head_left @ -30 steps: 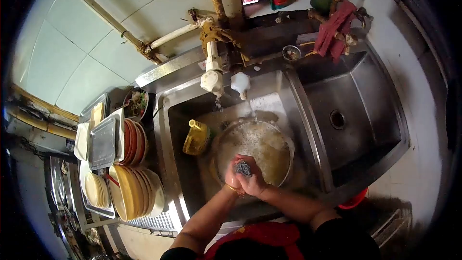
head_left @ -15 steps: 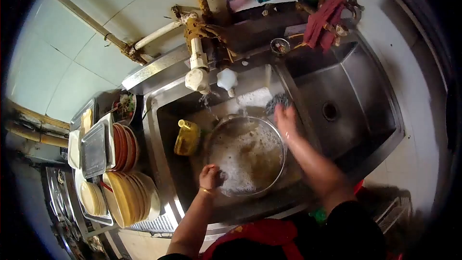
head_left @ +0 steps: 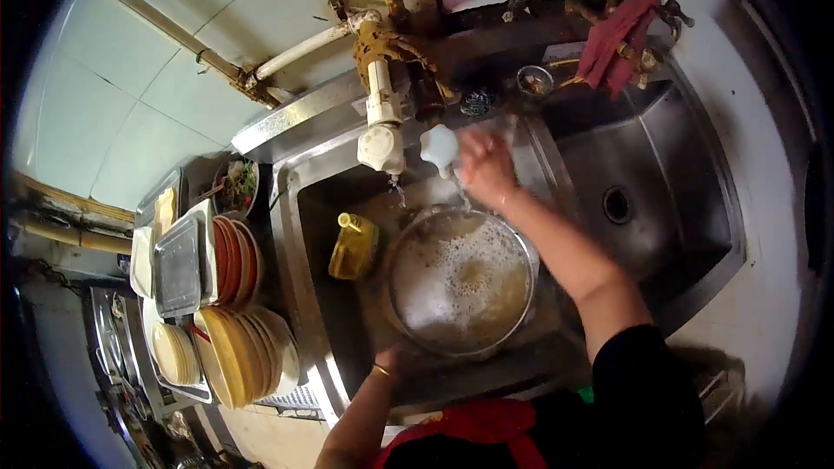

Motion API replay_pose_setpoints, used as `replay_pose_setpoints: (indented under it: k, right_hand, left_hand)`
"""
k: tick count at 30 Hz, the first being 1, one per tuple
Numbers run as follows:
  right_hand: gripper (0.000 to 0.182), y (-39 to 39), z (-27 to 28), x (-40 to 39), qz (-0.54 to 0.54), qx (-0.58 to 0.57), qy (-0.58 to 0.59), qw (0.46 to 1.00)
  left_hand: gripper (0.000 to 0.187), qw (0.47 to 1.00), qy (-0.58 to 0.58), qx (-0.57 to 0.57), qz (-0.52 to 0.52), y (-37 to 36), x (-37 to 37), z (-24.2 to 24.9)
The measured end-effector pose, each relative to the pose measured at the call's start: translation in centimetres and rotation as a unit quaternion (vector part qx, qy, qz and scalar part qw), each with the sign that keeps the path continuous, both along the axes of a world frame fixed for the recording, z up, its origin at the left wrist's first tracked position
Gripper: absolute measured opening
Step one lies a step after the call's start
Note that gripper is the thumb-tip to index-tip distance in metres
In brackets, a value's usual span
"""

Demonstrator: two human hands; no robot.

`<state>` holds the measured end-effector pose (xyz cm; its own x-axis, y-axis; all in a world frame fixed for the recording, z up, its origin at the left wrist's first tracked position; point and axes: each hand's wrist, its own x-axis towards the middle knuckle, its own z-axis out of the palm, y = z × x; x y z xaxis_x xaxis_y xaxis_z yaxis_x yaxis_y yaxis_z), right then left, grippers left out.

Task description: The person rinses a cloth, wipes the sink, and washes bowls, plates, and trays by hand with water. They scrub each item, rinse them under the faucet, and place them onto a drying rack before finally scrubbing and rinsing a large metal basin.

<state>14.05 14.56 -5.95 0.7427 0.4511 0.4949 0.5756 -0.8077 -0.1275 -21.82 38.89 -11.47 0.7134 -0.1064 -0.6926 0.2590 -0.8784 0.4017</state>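
A metal basin (head_left: 401,317) full of foamy water stands in the left sink. My right hand (head_left: 486,172) is right beside the pale blue tap knob (head_left: 440,148); its fingers are blurred, so a grip on the knob cannot be made out. My left hand (head_left: 391,360) is low in the sink, just off the basin's near left side, its fingers in shadow. A dark scouring pad (head_left: 478,102) rests on the ledge behind the taps. Water falls from the cream tap (head_left: 380,149). A yellow jug-like bottle (head_left: 354,247) stands left of the basin.
Stacked plates (head_left: 239,356), brown bowls (head_left: 234,262) and a metal tray (head_left: 179,269) stand left of the sink. On the right is a second sink basin (head_left: 669,165). A red cloth (head_left: 618,39) hangs over pipes; a small cup (head_left: 534,81) sits near it.
The scouring pad has gone from my right hand to the back ledge. My right hand has moved left to the tap knob. My left hand has dropped away from the basin's rim.
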Motion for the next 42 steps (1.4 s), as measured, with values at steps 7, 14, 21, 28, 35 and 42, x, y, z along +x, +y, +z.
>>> replay_pose_setpoints:
  k: [7,14,21,28,35,42]
  right_hand:
    - [0.052,-2.4,-8.6,-17.2,0.069,-0.171,0.349,0.919]
    - [0.050,-3.9,-19.1,-22.6,0.076,-0.136,0.506,0.848]
    - [0.033,-3.2,-17.1,-26.6,0.235,0.084,0.591,0.767]
    - [0.039,-7.0,-20.2,-27.1,0.109,-0.110,0.648,0.745]
    - [0.038,-8.8,-12.9,-23.5,0.041,-0.150,0.552,0.819]
    - [0.038,-7.9,-3.9,-19.9,-0.018,0.042,0.450,0.892]
  left_hand:
    - [0.031,0.987,-0.160,0.008,-0.001,1.0,-1.5,-5.6]
    - [0.019,0.806,0.024,-0.339,0.484,-2.3,2.2,7.7]
    - [0.015,0.881,-0.079,-0.306,0.352,-2.8,5.7,10.4]
    - [0.019,0.901,-0.259,-0.240,0.253,-3.5,5.9,10.3]
    - [0.017,0.929,-0.365,-0.022,0.059,-1.0,2.0,21.6]
    - [0.020,0.838,-0.536,0.096,0.035,2.8,-3.7,26.1]
